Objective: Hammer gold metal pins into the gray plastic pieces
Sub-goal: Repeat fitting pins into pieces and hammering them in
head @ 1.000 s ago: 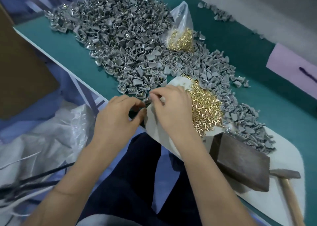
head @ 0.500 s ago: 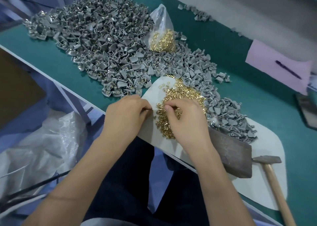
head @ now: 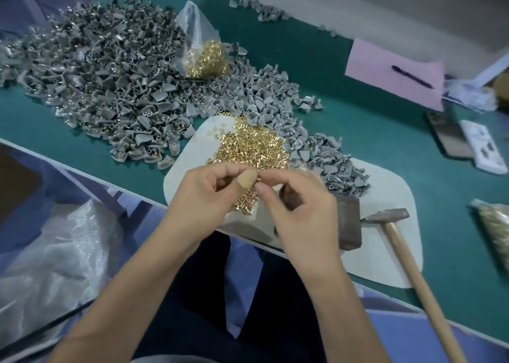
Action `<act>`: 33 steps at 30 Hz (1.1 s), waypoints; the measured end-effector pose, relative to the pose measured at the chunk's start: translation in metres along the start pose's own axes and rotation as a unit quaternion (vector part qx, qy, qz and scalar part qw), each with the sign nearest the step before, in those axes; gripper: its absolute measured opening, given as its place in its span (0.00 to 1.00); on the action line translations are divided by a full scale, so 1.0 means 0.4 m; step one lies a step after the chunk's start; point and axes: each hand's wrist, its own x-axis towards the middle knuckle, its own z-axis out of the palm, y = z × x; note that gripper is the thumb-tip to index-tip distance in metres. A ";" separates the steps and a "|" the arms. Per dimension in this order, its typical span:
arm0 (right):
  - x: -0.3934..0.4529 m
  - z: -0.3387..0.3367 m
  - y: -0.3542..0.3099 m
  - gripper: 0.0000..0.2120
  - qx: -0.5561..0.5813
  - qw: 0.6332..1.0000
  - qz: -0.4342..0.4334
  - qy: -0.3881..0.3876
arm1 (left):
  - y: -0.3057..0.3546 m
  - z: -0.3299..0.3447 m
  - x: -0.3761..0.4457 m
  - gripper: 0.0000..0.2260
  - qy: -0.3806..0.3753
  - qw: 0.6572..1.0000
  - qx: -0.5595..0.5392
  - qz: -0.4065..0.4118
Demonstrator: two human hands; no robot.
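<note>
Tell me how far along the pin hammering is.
Done: some pieces in the gray pile show gold. In hand: both hands, left hand and right hand, meet fingertip to fingertip over the loose pins; what they pinch is unclear. Left: hammer idle, many pieces remain.

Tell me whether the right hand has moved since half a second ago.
Yes. The right hand has come off the loose pins, back toward the person, and now meets the left hand at the pile's near edge.

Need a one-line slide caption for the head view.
Both hands pinch something small above loose gold pins; hammer lies unused.
</note>
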 end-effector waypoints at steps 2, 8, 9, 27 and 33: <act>-0.018 -0.029 0.013 0.05 -0.013 0.999 -0.010 0.042 | 0.013 0.029 0.004 0.07 -0.026 1.000 -0.014 -0.003; -0.058 -0.109 0.055 0.03 -0.060 0.992 -0.012 0.113 | 0.044 0.129 0.008 0.07 -0.116 0.993 0.020 0.029; -0.061 -0.120 0.066 0.03 -0.063 0.990 -0.002 0.129 | 0.046 0.143 0.012 0.06 -0.128 0.990 0.046 0.039; -0.063 -0.117 0.188 0.02 -0.019 0.967 0.082 0.239 | 0.069 0.297 0.263 0.06 -0.202 0.756 0.605 0.148; -0.064 -0.119 0.187 0.04 -0.009 0.968 0.073 0.239 | 0.065 0.267 0.195 0.04 -0.157 0.881 0.414 0.168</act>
